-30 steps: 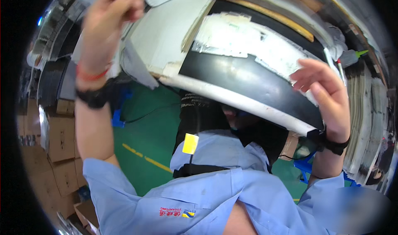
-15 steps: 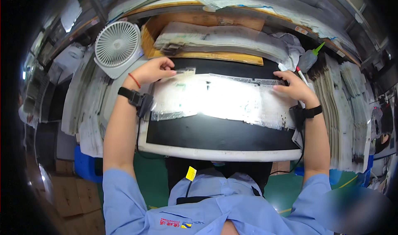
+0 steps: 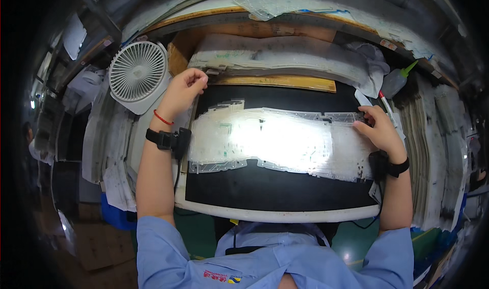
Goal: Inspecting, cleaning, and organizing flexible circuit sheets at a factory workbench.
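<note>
Glossy translucent plastic sheets (image 3: 219, 138) are flanked by grey layered stacks (image 3: 420, 156); left hand (image 3: 182, 93) half-curled, empty; right hand (image 3: 382, 129) half-open, contact unclear.

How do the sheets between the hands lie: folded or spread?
Spread: the sheets reach across the black mat; no fold shows outside the glare.

My left hand (image 3: 181, 93): raised near the upper left corner of the clear sheets, fingers curled; whether they pinch anything, I can't tell.
My right hand (image 3: 383, 130): at the sheets' upper right end, thumb and forefinger apart.
Clear sheets (image 3: 214, 136): flat on the black mat (image 3: 275, 194) before me, glare whitening their middle.
White fan (image 3: 137, 71): beyond my left hand.
Beyond my right: green-tipped bottle (image 3: 394, 84), red-and-white pen (image 3: 388, 108).
</note>
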`<control>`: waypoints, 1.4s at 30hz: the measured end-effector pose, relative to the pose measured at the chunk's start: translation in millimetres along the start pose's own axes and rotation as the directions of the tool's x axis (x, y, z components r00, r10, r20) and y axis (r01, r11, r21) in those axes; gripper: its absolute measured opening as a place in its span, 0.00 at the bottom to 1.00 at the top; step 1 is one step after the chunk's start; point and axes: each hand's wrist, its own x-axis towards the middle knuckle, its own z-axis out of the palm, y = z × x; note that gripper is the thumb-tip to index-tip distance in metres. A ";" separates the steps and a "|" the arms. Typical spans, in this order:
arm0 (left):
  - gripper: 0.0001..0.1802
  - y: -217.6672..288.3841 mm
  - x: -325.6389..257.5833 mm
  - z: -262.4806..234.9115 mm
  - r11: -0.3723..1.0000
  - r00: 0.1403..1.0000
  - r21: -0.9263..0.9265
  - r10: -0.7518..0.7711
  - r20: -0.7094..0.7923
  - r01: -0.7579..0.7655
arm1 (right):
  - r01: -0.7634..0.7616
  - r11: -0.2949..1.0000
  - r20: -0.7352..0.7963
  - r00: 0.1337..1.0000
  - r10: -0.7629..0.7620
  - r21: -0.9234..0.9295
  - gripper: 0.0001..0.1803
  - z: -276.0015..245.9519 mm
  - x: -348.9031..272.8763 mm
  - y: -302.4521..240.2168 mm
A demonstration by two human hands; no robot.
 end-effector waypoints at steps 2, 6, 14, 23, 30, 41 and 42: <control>0.09 0.4 -0.8 2.6 1.000 1.000 -0.021 -0.016 0.011 0.016 | -0.037 0.999 -0.042 0.998 0.036 -0.024 0.27 1.8 -0.5 8.4; 0.09 -15.1 -1.3 -4.9 0.994 0.997 -0.086 -0.071 -0.008 0.070 | -0.098 0.995 -0.092 0.991 0.100 0.030 0.26 1.3 -1.4 7.2; 0.10 -22.6 -6.7 -9.5 0.974 0.978 -0.100 -0.194 0.078 0.201 | -0.252 0.900 0.375 0.920 0.110 0.356 0.16 -20.4 -6.0 -4.4; 0.26 6.4 -19.5 -5.1 0.987 0.927 0.062 -0.159 0.338 0.147 | -0.146 0.775 0.063 0.989 0.136 0.615 0.10 -21.5 -6.2 -0.8; 0.33 10.9 -23.9 2.6 0.951 0.911 0.308 -0.093 0.403 -0.039 | -0.249 0.791 0.114 0.968 0.224 0.558 0.14 -13.8 -0.6 7.6; 0.04 -9.7 -17.6 -4.7 0.988 0.953 -0.081 -0.106 0.283 0.133 | -0.258 0.575 0.181 0.965 0.189 0.776 0.34 -29.0 -7.8 13.5; 0.04 -10.2 -16.9 -6.2 0.988 0.954 -0.082 -0.104 0.282 0.132 | -0.257 0.577 0.180 0.966 0.188 0.776 0.34 -30.0 -7.6 14.2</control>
